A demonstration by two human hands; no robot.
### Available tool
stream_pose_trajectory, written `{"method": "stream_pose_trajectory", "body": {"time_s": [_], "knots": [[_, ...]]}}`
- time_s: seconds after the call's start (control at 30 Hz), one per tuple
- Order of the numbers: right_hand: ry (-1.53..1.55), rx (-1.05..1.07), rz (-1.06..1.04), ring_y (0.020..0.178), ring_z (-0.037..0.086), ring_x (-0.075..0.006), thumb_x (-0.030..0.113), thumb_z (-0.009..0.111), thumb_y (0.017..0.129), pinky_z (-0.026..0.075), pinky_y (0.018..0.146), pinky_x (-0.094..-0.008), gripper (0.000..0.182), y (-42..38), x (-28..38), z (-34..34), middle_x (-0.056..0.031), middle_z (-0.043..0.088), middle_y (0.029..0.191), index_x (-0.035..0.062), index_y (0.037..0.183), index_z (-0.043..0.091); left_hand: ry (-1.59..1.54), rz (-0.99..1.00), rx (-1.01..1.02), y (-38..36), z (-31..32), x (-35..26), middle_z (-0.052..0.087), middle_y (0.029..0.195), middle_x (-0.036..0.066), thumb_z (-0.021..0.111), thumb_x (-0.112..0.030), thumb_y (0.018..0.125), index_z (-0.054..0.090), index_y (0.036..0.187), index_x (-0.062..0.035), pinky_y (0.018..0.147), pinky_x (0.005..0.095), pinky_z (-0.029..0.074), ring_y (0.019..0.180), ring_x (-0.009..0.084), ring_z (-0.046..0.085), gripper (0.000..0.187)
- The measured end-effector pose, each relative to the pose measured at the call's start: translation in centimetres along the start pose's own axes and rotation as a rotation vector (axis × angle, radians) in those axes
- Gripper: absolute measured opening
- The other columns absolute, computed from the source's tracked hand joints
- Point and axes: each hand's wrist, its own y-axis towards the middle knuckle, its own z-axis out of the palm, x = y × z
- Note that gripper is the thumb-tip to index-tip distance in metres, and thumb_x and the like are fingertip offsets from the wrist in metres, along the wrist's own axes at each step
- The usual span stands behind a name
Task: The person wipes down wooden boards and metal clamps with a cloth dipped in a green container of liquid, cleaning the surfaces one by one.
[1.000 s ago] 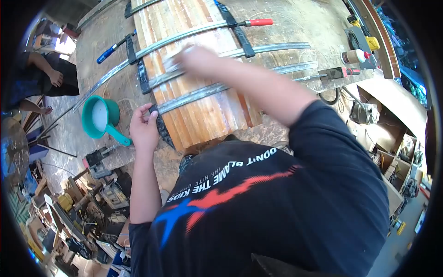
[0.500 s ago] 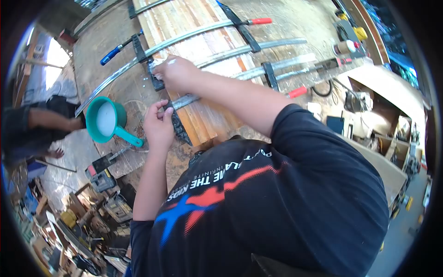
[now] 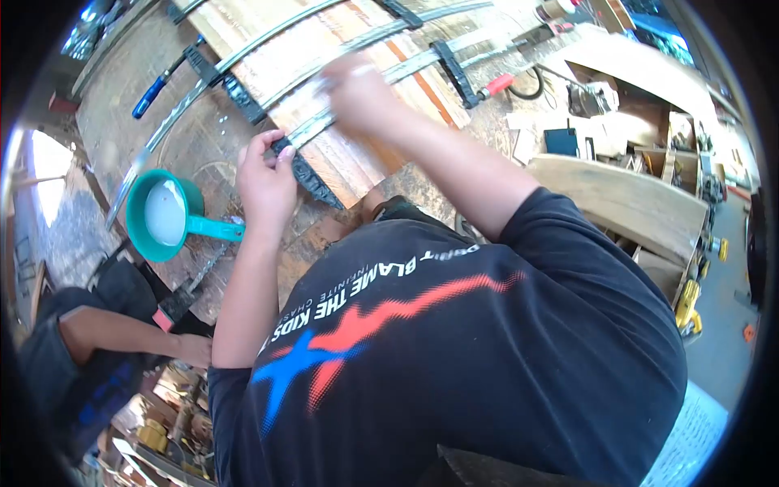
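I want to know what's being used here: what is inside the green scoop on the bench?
The green scoop holds a white liquid that covers its bottom, so the bottom is hidden. What the liquid is cannot be told. Nothing else shows inside.

Left hand [image 3: 266, 180] gripping black clamp end [image 3: 304, 172] mid-frame; right hand [image 3: 357, 89] blurred over clamped wooden boards [image 3: 357, 158], upper centre; teal scoop [image 3: 166, 215] at left on worktop [image 3: 122, 105]

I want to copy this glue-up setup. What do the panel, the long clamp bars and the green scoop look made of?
Panel: bare wood strips, with visible grain and seams. Clamp bars: probably steel, grey with a dull shine. Green scoop: likely plastic, smooth with uniform teal colour.
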Motion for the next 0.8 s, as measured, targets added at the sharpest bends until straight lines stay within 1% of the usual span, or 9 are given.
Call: {"method": "stream_pose_trajectory", "body": {"time_s": [0.1,0.23,0.3,0.37,0.47,0.53,0.57,0.63,0.8], "knots": [[0.356,0.251,-0.098,0.108,0.067,-0.0315,0.01,0.074,0.073,0.054,0.096,-0.0414,0.028,2.6,7.3,-2.4,-0.0137,0.073,0.107,0.0051,0.101,0.075,-0.064,0.021,0.028,0.4,0.6,2.0,0.064,0.118,0.014,0.073,-0.003,0.092,0.066,0.119,-0.0028,0.079,0.0327,0.057,0.086,0.0206,0.07,0.027],[0.177,0.225,-0.111,0.11,0.068,-0.0319,0.007,0.073,0.076,0.054,0.098,-0.0391,0.028,1.9,1.5,-2.1,-0.0146,0.073,0.111,0.0061,0.104,0.075,0.027,0.012,0.016,0.2,-0.1,0.4,0.065,0.115,0.013,0.073,-0.003,0.092,0.065,0.117,-0.001,0.078,0.032,0.057,0.086,0.0198,0.069,0.027],[0.078,0.338,0.244,0.11,0.067,-0.0315,0.008,0.071,0.08,0.055,0.097,-0.0392,0.026,2.0,-3.4,-5.1,-0.0143,0.073,0.111,0.0052,0.106,0.074,0.052,0.035,0.006,0.1,-0.1,0.5,0.065,0.114,0.014,0.074,-0.004,0.092,0.065,0.116,-0.0012,0.079,0.0324,0.057,0.085,0.02,0.068,0.026],[-0.135,0.358,0.07,0.105,0.068,-0.0321,0.02,0.07,0.092,0.056,0.092,-0.0424,0.023,1.3,-9.8,-6.5,-0.0157,0.073,0.108,0.004,0.107,0.075,0.051,0.051,-0.01,0.2,0.2,0.6,0.065,0.113,0.014,0.074,-0.004,0.092,0.065,0.116,-0.0015,0.079,0.0323,0.057,0.085,0.0202,0.068,0.026],[-0.082,0.186,0.239,0.096,0.07,-0.0312,0.014,0.071,0.081,0.056,0.088,-0.0415,0.019,0.9,-6.9,-5.4,-0.0146,0.075,0.094,0.0039,0.096,0.077,0.039,0.031,-0.037,-0.1,0.3,0.0,0.066,0.113,0.014,0.073,-0.004,0.091,0.066,0.115,-0.0019,0.078,0.0328,0.057,0.084,0.0208,0.069,0.025],[0.008,0.21,-0.057,0.094,0.07,-0.03,0.01,0.069,0.076,0.057,0.086,-0.0411,0.021,1.0,-3.1,-2.0,-0.0111,0.076,0.092,0.0064,0.094,0.079,0.029,0.006,-0.064,-0.5,0.6,-0.3,0.066,0.114,0.014,0.073,-0.004,0.092,0.066,0.115,-0.002,0.078,0.0332,0.057,0.083,0.0209,0.069,0.025],[0.157,0.037,-0.137,0.098,0.069,-0.0287,0.01,0.07,0.073,0.056,0.089,-0.0397,0.022,0.7,0.0,0.5,-0.0098,0.074,0.095,0.0071,0.093,0.077,0.087,0.011,-0.075,-0.5,0.7,-0.4,0.067,0.114,0.013,0.073,-0.004,0.092,0.065,0.117,-0.0019,0.077,0.0332,0.057,0.082,0.0191,0.07,0.027],[0.344,0.221,-0.125,0.108,0.066,-0.027,0.01,0.07,0.075,0.053,0.095,-0.0375,0.027,2.8,5.4,-1.7,-0.0105,0.073,0.096,0.008,0.101,0.077,0.018,-0.074,-0.076,-0.4,1.0,0.4,0.068,0.115,0.013,0.073,-0.003,0.092,0.064,0.119,-0.002,0.077,0.0325,0.057,0.082,0.0174,0.07,0.029],[0.176,0.547,-0.198,0.109,0.067,-0.0326,0.017,0.064,0.086,0.054,0.095,-0.0423,0.031,4.7,-0.4,-4.8,-0.0156,0.074,0.104,0.0083,0.114,0.074,0.1,-0.156,-0.14,-0.3,1.4,-0.1,0.07,0.12,0.014,0.074,-0.004,0.091,0.062,0.126,-0.0029,0.079,0.0312,0.056,0.082,0.0151,0.069,0.037]]}}
